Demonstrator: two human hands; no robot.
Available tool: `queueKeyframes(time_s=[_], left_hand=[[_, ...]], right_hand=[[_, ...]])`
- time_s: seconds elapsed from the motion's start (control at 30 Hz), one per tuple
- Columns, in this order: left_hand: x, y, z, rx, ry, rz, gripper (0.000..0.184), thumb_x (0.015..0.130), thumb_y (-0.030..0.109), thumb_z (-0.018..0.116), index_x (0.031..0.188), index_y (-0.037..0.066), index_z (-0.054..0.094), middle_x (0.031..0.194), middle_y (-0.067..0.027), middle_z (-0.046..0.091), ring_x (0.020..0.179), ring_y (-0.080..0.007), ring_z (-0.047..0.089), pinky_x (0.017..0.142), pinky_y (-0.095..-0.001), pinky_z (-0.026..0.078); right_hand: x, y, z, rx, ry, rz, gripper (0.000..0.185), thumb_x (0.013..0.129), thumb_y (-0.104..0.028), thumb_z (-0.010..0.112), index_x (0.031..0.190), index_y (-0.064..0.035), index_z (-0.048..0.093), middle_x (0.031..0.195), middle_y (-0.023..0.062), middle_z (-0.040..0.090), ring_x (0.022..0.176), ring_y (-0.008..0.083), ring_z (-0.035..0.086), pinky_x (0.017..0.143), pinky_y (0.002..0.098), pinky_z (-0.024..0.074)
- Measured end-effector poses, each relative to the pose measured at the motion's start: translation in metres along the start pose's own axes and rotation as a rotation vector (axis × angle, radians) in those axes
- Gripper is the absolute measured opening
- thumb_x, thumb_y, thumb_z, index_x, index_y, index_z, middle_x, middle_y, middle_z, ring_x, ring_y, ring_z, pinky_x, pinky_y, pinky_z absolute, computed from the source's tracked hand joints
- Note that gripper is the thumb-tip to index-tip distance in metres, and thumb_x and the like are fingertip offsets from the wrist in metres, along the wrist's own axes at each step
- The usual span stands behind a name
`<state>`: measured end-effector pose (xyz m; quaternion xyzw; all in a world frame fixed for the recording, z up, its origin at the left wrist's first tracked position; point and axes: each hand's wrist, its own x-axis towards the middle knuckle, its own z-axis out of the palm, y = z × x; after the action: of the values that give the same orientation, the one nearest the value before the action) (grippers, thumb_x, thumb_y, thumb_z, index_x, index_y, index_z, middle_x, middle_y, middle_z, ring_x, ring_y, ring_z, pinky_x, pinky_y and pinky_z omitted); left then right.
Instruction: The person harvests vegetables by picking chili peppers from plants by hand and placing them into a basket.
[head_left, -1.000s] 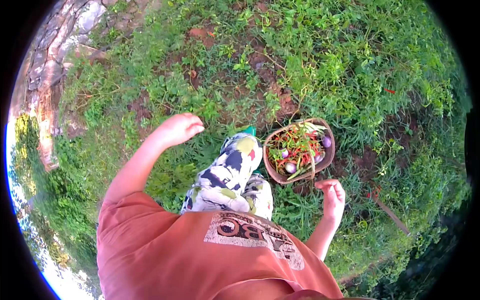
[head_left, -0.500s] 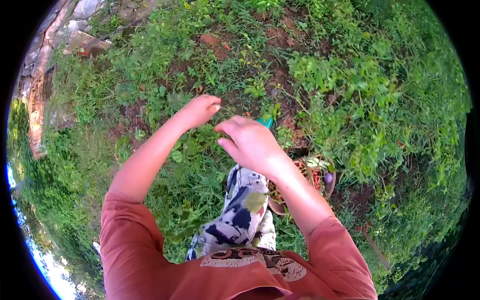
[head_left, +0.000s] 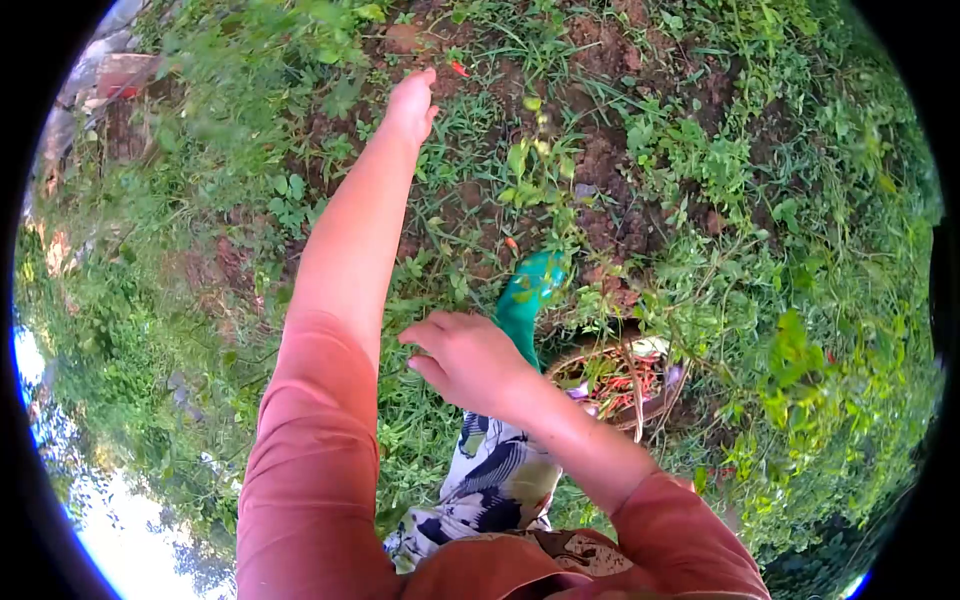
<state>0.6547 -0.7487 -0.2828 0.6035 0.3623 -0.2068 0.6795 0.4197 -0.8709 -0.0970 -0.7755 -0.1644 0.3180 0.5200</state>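
My left hand (head_left: 412, 102) is stretched far forward over the weeds, thumb apart from the fingers, with nothing visible in it. Just to its right, a red chili pepper (head_left: 459, 69) lies among the grass. A second, orange-red chili (head_left: 511, 243) shows farther back, near the toe of a green boot (head_left: 532, 285). Close to my body, my right hand (head_left: 465, 358) hovers over the leg with fingers loosely curved and apart, holding nothing I can see. To its right a basket (head_left: 640, 425) on the ground contains red chilies (head_left: 628, 378) and some purple and pale pieces.
Low weeds and grass cover the ground, with patches of brown soil (head_left: 610, 215) between them. A leafy plant (head_left: 525, 170) rises in front of the boot. Stones and a plank-like piece (head_left: 125, 75) lie at the upper left.
My left hand has reached forward, toward the red chili. My right hand has drawn back toward my body. The view has shifted, so the green boot and basket show more fully.
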Motion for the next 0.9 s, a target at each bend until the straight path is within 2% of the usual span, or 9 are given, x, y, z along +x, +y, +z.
queueKeyframes(time_s=[0.07,0.2,0.3,0.4,0.43,0.47,0.57,0.8,0.9], left_hand=[[0.015,-0.002,0.010,-0.027,0.032,-0.001,0.058,0.083,0.020,0.056,0.134,0.009,0.030,0.145,-0.0110,0.015,0.133,-0.0283,0.010,0.103,-0.0460,0.021],[0.044,0.003,0.024,-0.027,0.056,-0.062,0.056,0.081,0.018,0.057,0.132,0.009,0.033,0.146,-0.0079,0.012,0.133,-0.0209,0.011,0.104,-0.0448,0.018],[0.050,-0.002,0.031,-0.080,0.088,-0.087,0.052,0.082,0.017,0.056,0.129,0.009,0.037,0.143,-0.0072,0.022,0.131,-0.0207,0.017,0.104,-0.0441,0.019],[0.055,-0.021,0.025,-0.237,0.080,0.123,0.022,0.087,0.022,0.051,0.107,0.012,0.051,0.107,-0.0018,0.055,0.105,-0.0160,0.044,0.085,-0.0343,0.034],[0.053,-0.024,0.024,-0.363,0.086,0.179,0.015,0.090,0.016,0.045,0.101,0.007,0.050,0.092,-0.0042,0.058,0.084,-0.0171,0.052,0.074,-0.0354,0.043],[0.044,-0.022,0.024,-0.362,0.081,0.190,0.015,0.090,0.016,0.045,0.101,0.007,0.050,0.092,-0.0042,0.058,0.084,-0.0171,0.052,0.074,-0.0354,0.043],[0.025,-0.021,0.018,-0.371,0.150,0.184,0.017,0.091,0.009,0.040,0.103,0.000,0.049,0.072,-0.0057,0.052,0.055,-0.0155,0.049,0.058,-0.0351,0.051],[-0.005,-0.002,0.003,-0.194,-0.097,0.162,0.026,0.089,0.005,0.039,0.113,-0.001,0.047,0.070,-0.0045,0.049,0.055,-0.0141,0.048,0.060,-0.0351,0.050],[-0.019,0.006,0.001,-0.058,-0.090,0.188,0.032,0.080,0.000,0.043,0.112,0.000,0.047,0.059,-0.0024,0.045,0.047,-0.0121,0.043,0.051,-0.0292,0.045]], right_hand=[[-0.005,0.002,-0.013,0.165,0.132,-0.039,0.022,0.078,-0.016,0.058,0.098,-0.0074,0.056,0.089,0.0116,0.058,0.083,0.0301,0.057,0.074,0.0387,0.0454],[-0.026,0.000,-0.044,0.340,0.080,-0.006,0.024,0.079,-0.014,0.059,0.101,-0.0057,0.057,0.091,0.0128,0.059,0.083,0.0308,0.057,0.073,0.0372,0.0458],[-0.043,0.009,-0.058,0.438,0.079,0.064,0.024,0.080,-0.012,0.059,0.103,-0.0047,0.057,0.092,0.0121,0.060,0.084,0.0293,0.058,0.075,0.0352,0.0457],[-0.053,0.017,-0.063,0.465,0.151,0.123,0.022,0.080,-0.014,0.058,0.101,-0.0062,0.056,0.090,0.0119,0.059,0.082,0.0307,0.057,0.072,0.0375,0.0454],[-0.058,0.019,-0.064,0.480,0.126,0.167,0.023,0.080,-0.014,0.058,0.101,-0.0059,0.056,0.090,0.0118,0.059,0.083,0.0300,0.057,0.073,0.0366,0.0453],[-0.060,0.019,-0.064,0.477,0.131,0.157,0.023,0.080,-0.014,0.058,0.101,-0.0059,0.056,0.090,0.0118,0.059,0.083,0.0300,0.057,0.073,0.0366,0.0453],[-0.067,0.017,-0.060,0.480,0.171,0.181,0.022,0.081,-0.015,0.058,0.101,-0.0057,0.056,0.091,0.0120,0.059,0.083,0.0297,0.057,0.073,0.0366,0.0452],[-0.089,0.001,-0.057,0.466,0.156,0.127,0.025,0.082,-0.012,0.058,0.105,-0.0042,0.056,0.092,0.0112,0.058,0.085,0.0266,0.058,0.073,0.0309,0.0467],[-0.105,-0.009,-0.053,0.469,0.204,0.051,0.024,0.083,-0.015,0.055,0.105,-0.0059,0.054,0.094,0.0138,0.058,0.083,0.0285,0.058,0.071,0.0367,0.0468]])
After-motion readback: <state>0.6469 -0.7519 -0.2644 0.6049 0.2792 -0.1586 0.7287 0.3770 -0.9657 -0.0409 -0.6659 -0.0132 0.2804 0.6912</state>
